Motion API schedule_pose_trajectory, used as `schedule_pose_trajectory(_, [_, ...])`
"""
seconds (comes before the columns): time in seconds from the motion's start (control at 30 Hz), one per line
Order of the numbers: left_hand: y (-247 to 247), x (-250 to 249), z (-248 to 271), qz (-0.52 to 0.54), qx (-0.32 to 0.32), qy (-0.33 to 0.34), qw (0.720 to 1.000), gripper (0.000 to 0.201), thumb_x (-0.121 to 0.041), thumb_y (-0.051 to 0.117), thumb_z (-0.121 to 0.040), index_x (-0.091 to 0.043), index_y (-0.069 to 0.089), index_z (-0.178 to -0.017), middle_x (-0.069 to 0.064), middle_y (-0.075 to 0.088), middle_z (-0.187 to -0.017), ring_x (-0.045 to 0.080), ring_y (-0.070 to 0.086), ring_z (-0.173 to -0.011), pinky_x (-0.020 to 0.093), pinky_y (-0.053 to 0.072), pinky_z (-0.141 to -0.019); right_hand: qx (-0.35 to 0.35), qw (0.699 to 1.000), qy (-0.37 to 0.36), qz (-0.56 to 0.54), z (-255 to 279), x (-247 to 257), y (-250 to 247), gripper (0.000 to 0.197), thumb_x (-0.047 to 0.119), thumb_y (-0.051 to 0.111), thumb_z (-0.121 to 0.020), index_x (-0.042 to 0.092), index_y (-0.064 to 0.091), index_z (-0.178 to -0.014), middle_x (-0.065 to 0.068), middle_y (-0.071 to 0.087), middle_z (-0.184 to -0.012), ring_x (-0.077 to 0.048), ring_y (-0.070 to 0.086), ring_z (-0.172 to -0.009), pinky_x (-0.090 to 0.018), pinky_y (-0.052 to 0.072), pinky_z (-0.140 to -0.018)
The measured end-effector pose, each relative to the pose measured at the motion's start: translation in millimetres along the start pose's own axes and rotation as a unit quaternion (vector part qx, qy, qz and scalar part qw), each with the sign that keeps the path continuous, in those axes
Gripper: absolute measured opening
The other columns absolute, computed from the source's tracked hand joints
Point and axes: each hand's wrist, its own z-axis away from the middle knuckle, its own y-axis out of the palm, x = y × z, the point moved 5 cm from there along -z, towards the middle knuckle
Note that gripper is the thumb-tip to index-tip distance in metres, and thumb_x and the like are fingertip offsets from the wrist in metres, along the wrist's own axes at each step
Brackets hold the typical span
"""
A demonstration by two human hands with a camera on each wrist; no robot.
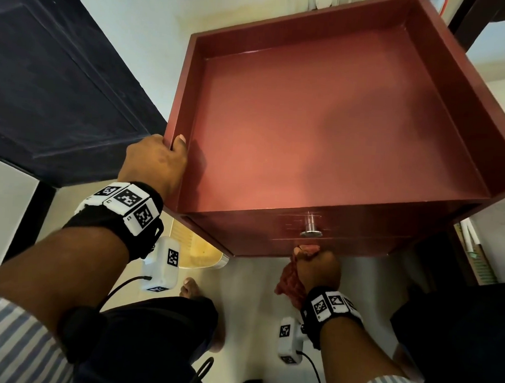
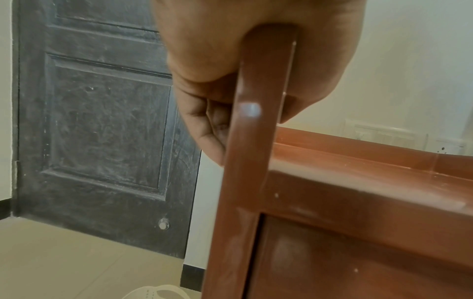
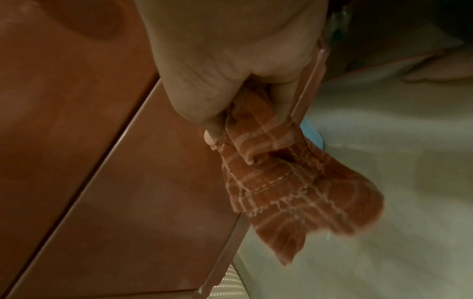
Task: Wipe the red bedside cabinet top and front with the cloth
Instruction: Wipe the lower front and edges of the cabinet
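Nearest the lens, two forearms in striped sleeves [image 1: 6,336], each wrist strapped with a black band carrying white tag blocks. Left hand [image 1: 156,163] clamped on the raised left rim of the cabinet [image 1: 322,121], thumb hooked over the inner side and fingers curled round the outer side; same grip plain in the left wrist view, rim edge wedged between thumb and fingers [image 2: 212,129]. Right hand [image 1: 318,271] low at the bottom edge of the cabinet front, fist closed round the cloth [image 1: 291,284], a red check weave with pale lines, one bunched end poking out above the fingers against the front, the rest trailing down beside the wrist. In the right wrist view, cloth [image 3: 294,188] pinched between thumb and fingers, loose part hanging free past the lower edge of the front panel, over pale floor. Cabinet top a shallow red tray walled at left, back and right, open toward the front. Metal knob [image 1: 310,228] on the front, just above the right hand and apart from it. Dark panelled door [image 1: 55,72] to the left, well apart from the cabinet. Pale basket [image 1: 201,250] on the floor under the cabinet's left front corner. Bare foot [image 1: 192,287] on the floor between the two arms.
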Motion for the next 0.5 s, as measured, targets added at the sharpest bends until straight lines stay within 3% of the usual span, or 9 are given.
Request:
schedule_pose_trajectory(0.1, [0.0,1.2,-1.0,0.001,0.0,-0.005,1.0,0.05,-0.051,0.044,-0.101,-0.007,0.062,-0.086,0.014,0.063,-0.088,0.033,0.057,-0.08,0.038,0.042,-0.074,-0.037,0.999,-0.01,0.037,0.6,8.7,-11.5,0.03,0.03,0.069,-0.086,0.002,0.075,-0.081,-0.022,0.073,-0.082,-0.039,0.071,-0.082,-0.03,0.044,-0.064])
schedule_pose_trajectory(0.2, [-0.1,1.8,-1.3,0.0,-0.002,-0.008,1.0,0.051,-0.053,0.044,-0.101,-0.007,0.062,-0.087,0.014,0.064,-0.09,0.034,0.058,-0.081,0.038,0.044,-0.074,0.04,0.985,0.103,-0.131,-2.8,-3.4,0.4,0.038,0.029,0.084,-0.062,0.005,0.078,-0.092,-0.014,0.076,-0.086,-0.031,0.072,-0.07,-0.034,0.057,-0.063])
schedule_pose_trajectory(0.27, [-0.1,2.3,-1.1,0.0,-0.002,-0.014,1.0,0.051,-0.053,0.044,-0.1,-0.007,0.064,-0.089,0.014,0.064,-0.091,0.033,0.058,-0.082,0.039,0.045,-0.075,0.105,0.937,0.147,-0.298,-36.5,-30.0,29.0,0.054,0.023,0.078,-0.049,0.004,0.073,-0.1,-0.017,0.072,-0.091,-0.026,0.062,-0.052,-0.039,0.058,-0.054])
schedule_pose_trajectory(0.3, [-0.1,2.8,-1.3,0.0,-0.003,-0.015,1.0,0.052,-0.054,0.045,-0.1,-0.007,0.064,-0.09,0.013,0.064,-0.092,0.033,0.058,-0.081,0.039,0.044,-0.075,0.127,0.907,0.177,-0.362,-35.8,-26.3,36.4,0.052,0.023,0.071,-0.055,0.004,0.068,-0.103,-0.024,0.066,-0.092,-0.027,0.056,-0.052,-0.045,0.059,-0.059])
schedule_pose_trajectory(0.33, [-0.1,2.9,-1.6,-0.001,-0.004,-0.016,1.0,0.052,-0.054,0.045,-0.1,-0.007,0.065,-0.091,0.013,0.064,-0.092,0.032,0.057,-0.081,0.039,0.044,-0.075,0.158,0.86,0.197,-0.444,-21.6,-9.0,37.5,0.034,0.024,0.061,-0.064,0.009,0.063,-0.094,-0.022,0.058,-0.082,-0.026,0.048,-0.051,-0.044,0.057,-0.064])
schedule_pose_trajectory(0.37, [0.0,3.2,-2.1,-0.002,-0.005,-0.016,1.0,0.052,-0.054,0.045,-0.1,-0.007,0.065,-0.092,0.013,0.064,-0.093,0.032,0.056,-0.081,0.039,0.044,-0.075,0.189,0.799,0.222,-0.527,-7.2,6.9,35.9,0.011,0.025,0.051,-0.071,0.016,0.054,-0.078,-0.012,0.049,-0.065,-0.021,0.039,-0.047,-0.032,0.047,-0.06])
schedule_pose_trajectory(0.43, [0.7,4.1,-2.9,-0.003,-0.006,-0.015,1.0,0.053,-0.055,0.044,-0.1,-0.007,0.067,-0.095,0.013,0.064,-0.093,0.031,0.056,-0.082,0.039,0.045,-0.075,0.22,0.726,0.239,-0.606,3.0,16.0,32.1,0.022,0.03,0.046,-0.077,0.03,0.031,-0.061,0.01,0.029,-0.047,-0.013,0.023,-0.041,-0.024,0.023,-0.057])
schedule_pose_trajectory(0.47, [1.5,4.6,-3.2,-0.005,-0.005,-0.016,1.0,0.053,-0.055,0.044,-0.1,-0.007,0.067,-0.095,0.013,0.064,-0.092,0.031,0.056,-0.082,0.039,0.045,-0.075,0.237,0.7,0.253,-0.625,8.4,15.8,32.0,0.028,0.032,0.049,-0.075,0.032,0.026,-0.058,0.015,0.025,-0.047,-0.01,0.019,-0.043,-0.024,0.021,-0.057])
schedule_pose_trajectory(0.5, [1.7,4.8,-3.4,-0.006,-0.005,-0.016,1.0,0.054,-0.055,0.044,-0.1,-0.007,0.067,-0.095,0.013,0.063,-0.092,0.031,0.055,-0.082,0.039,0.044,-0.075,0.224,0.701,0.265,-0.623,6.6,8.0,35.7,0.03,0.031,0.052,-0.072,0.031,0.026,-0.057,0.019,0.024,-0.05,-0.009,0.019,-0.046,-0.024,0.023,-0.057])
